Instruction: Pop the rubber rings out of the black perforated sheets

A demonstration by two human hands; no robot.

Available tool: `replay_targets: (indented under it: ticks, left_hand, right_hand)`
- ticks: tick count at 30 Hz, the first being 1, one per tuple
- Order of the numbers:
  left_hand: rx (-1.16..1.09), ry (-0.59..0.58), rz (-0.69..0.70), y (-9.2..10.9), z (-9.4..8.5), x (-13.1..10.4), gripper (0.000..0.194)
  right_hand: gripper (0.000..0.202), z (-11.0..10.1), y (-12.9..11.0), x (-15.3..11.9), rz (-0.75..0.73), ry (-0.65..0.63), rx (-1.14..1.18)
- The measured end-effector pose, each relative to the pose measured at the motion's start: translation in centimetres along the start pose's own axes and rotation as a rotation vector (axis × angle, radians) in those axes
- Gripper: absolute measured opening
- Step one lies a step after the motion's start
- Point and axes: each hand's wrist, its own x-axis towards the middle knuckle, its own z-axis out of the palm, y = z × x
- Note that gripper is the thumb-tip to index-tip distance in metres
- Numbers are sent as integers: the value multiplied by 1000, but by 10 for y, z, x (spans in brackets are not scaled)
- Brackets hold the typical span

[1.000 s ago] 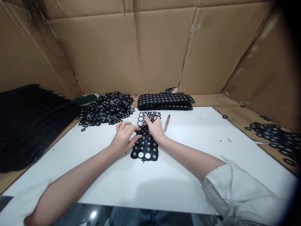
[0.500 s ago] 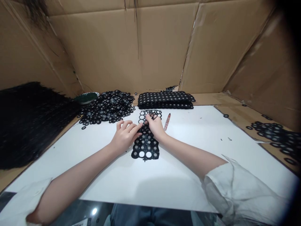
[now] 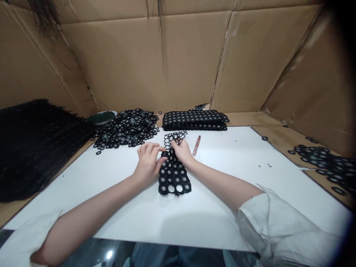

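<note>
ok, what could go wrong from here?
- Tear: the left hand pinches the black perforated sheet while the right hand grips it; uneven pull might rip the thin, open-ringed far end.
- Bump: the pen-like tool lies just beside the right hand and could get knocked.
- Mix-up: rings from the loose pile beyond the left hand might stray in.

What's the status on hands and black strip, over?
Left hand pinching black strip at left edge. Right hand gripping far part. Near end over white board. Pink tool right of strip, not blocking.
</note>
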Motion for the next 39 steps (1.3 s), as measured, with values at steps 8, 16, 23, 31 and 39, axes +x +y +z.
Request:
replay_targets:
  ticks: [8,16,23,31,39]
  left_hand:
    - [-233,264,-164,-2,-14,4,12]
    - [-219,95,7,-2,-21,4,15]
    - [-186,-135,-46,-4,-11,4,18]
    - [-244,-184,-174,-11,-10,6,20]
    - [-268,-220,-195,-14,-11,8,33]
  right_hand:
    - [18,5,4,-5,-37,-8,-21]
    - [31,2,-2,-10,-75,-54,21]
    - [37,3,-5,-12,-81,-39,54]
    - [38,3,-11,-12,-101,-31,47]
    - [37,3,-15,-13,-141,-65,47]
